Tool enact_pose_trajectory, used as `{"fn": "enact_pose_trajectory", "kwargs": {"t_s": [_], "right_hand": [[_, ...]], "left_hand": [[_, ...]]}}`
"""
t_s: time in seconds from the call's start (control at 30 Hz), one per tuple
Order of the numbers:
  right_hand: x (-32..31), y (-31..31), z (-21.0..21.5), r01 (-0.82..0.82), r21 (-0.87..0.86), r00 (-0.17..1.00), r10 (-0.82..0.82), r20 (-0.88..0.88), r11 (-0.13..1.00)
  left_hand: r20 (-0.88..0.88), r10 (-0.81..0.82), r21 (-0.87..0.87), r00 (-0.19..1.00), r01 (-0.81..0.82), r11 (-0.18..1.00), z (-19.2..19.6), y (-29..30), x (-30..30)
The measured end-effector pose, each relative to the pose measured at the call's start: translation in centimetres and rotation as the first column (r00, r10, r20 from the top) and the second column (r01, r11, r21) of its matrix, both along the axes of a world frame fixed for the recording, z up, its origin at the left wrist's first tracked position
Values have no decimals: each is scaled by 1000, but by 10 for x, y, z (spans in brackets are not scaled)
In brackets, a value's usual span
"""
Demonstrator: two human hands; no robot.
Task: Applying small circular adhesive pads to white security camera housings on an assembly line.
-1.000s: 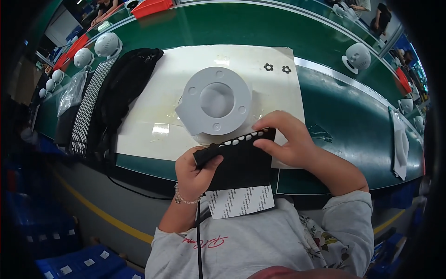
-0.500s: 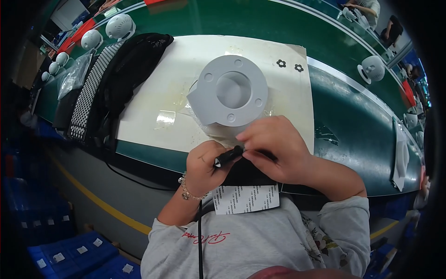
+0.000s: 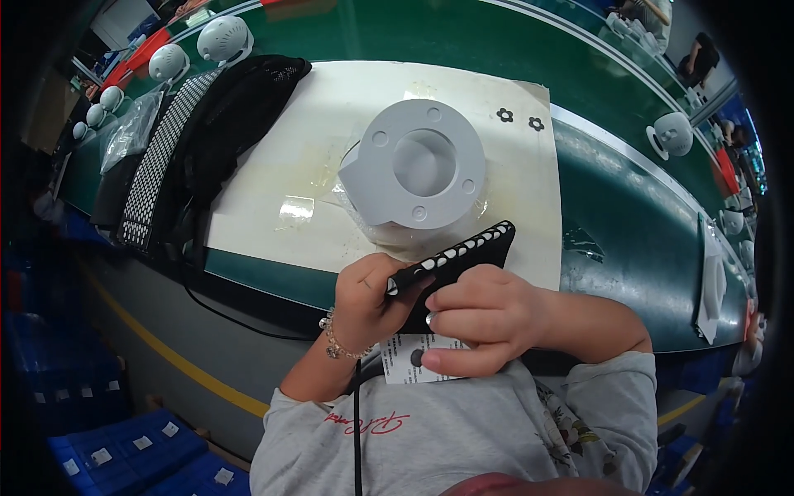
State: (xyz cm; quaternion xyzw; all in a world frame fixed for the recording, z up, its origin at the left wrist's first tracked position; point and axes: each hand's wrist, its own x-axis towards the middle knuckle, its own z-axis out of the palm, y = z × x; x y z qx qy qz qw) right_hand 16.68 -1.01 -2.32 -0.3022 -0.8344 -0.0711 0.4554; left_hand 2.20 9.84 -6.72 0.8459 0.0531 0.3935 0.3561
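Note:
My left hand grips the near end of a black sheet that stands tilted up, with a row of round holes showing white along its top. My right hand is in front of the sheet, its fingers curled. A small dark round pad shows at its thumb tip, over a white printed paper near my lap. Whether the paper is joined to the black sheet I cannot tell. Beyond my hands, a pale grey ring-shaped base with a central opening and several small round recesses lies on the work mat.
The cream mat lies on a green bench. At its left sit black mesh fabric and a clear plastic bag. White round-headed devices stand along the far side. Blue bins are at lower left. A black cable hangs by my left arm.
The black sheet has swung up and now extends to the right. My right hand has come down and nearer my body, with the dark round pad now visible at its thumb.

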Motion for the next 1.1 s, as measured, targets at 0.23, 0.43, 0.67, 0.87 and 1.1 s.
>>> {"fn": "enact_pose_trajectory", "kwargs": {"t_s": [0.23,0.43,0.67,0.87,1.1], "right_hand": [[3,12,0,37,-108,983,-56,-176,993],[2,8,1,-45,-130,993,29,-117,991],[22,23,15,-50,-258,921,-55,-385,965],[51,55,48,166,-344,783,-336,-523,924],[53,60,63,109,-630,741,-486,-464,769]], "left_hand": [[-11,-59,-55,998,59,997,2,3,-2],[-27,-90,-29,996,89,996,4,4,-3],[7,7,17,1000,-7,1000,5,1,-1],[125,-65,52,990,59,997,3,4,-1],[158,25,-10,987,-24,1000,-4,4,1]]}}
